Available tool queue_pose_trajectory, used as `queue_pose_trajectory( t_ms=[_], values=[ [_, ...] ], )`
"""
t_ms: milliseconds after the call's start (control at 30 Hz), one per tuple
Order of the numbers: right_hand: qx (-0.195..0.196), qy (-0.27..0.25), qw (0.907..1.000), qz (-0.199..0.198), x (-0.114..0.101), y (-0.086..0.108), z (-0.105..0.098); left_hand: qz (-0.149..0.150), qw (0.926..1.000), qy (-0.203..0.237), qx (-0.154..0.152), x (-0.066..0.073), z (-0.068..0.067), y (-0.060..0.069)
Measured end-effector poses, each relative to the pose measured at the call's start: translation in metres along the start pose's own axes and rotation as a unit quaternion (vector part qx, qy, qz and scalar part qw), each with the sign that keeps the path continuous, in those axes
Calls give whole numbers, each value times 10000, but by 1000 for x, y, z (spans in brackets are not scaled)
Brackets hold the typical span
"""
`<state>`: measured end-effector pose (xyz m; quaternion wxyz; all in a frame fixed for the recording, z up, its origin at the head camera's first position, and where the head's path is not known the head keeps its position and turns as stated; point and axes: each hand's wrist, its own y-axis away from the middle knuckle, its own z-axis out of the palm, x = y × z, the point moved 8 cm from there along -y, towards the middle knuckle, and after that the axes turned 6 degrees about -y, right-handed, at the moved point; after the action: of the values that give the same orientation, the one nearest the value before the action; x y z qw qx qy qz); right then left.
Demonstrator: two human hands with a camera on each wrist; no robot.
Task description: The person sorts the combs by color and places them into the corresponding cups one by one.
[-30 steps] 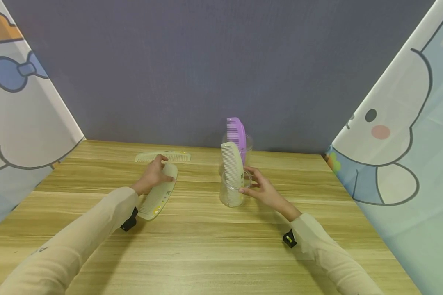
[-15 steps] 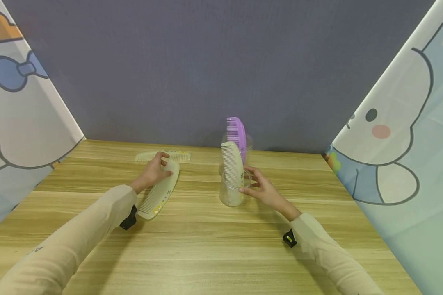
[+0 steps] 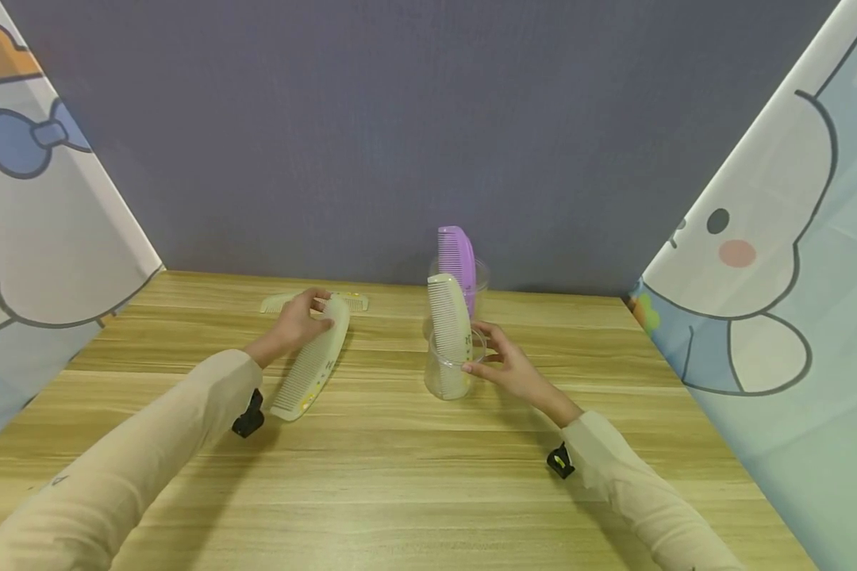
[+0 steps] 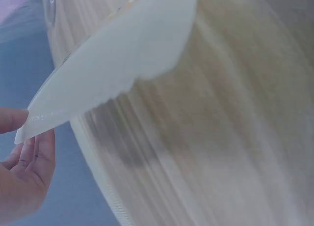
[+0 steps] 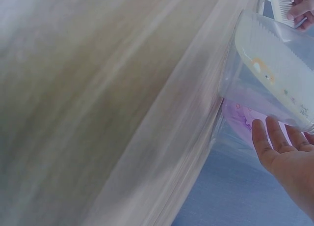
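Note:
My left hand [image 3: 296, 323] pinches the far end of a pale green comb [image 3: 332, 357] between thumb and fingers. In the left wrist view that comb [image 4: 113, 59] slants above the wooden table, and the thumb presses its tip. Its patterned near end is low, close to the tabletop. Another pale comb [image 3: 355, 303] lies flat behind, partly covered by the left hand. My right hand [image 3: 517, 371] holds the front clear cup [image 3: 432, 382] near its rim, thumb in front and fingers behind. A pale green comb [image 3: 448, 309] stands in this cup, teeth facing left.
Directly behind the front cup is a second clear cup [image 3: 482, 276] with purple combs [image 3: 459, 254] standing in it. A dark panel [image 3: 314, 159] rises at the table's back edge. Cartoon-printed panels [image 3: 750, 333] flank the wooden table [image 3: 414, 484].
The left hand has drawn the comb slightly up and away from me, raising its far end off the table. The right hand and both cups have stayed in place.

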<state>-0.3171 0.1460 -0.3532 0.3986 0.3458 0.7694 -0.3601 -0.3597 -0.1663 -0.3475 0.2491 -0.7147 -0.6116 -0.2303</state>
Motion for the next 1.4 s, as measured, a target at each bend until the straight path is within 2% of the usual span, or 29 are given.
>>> queue_pose_trajectory(
  t_ms=[167,467,667,833,1133,1400],
  values=[
    [-21,14,10000,-33,-1,0,0,5,10000,25,-15,6,-5,-2],
    [17,13,10000,-11,-1,0,0,-15,9994,322,112,20,-14,-2],
    [8,-21,10000,-67,-2,0,1,-56,9969,687,383,27,-21,-1],
    [9,-111,9999,-51,-3,1,1,77,9919,1080,662,35,-28,-3],
    [-13,-122,9999,-110,-3,0,1,313,9812,1484,1194,54,-41,-4],
    [-13,-101,9999,-126,-4,0,1,743,9687,1704,1643,72,-50,-3]
  ],
)
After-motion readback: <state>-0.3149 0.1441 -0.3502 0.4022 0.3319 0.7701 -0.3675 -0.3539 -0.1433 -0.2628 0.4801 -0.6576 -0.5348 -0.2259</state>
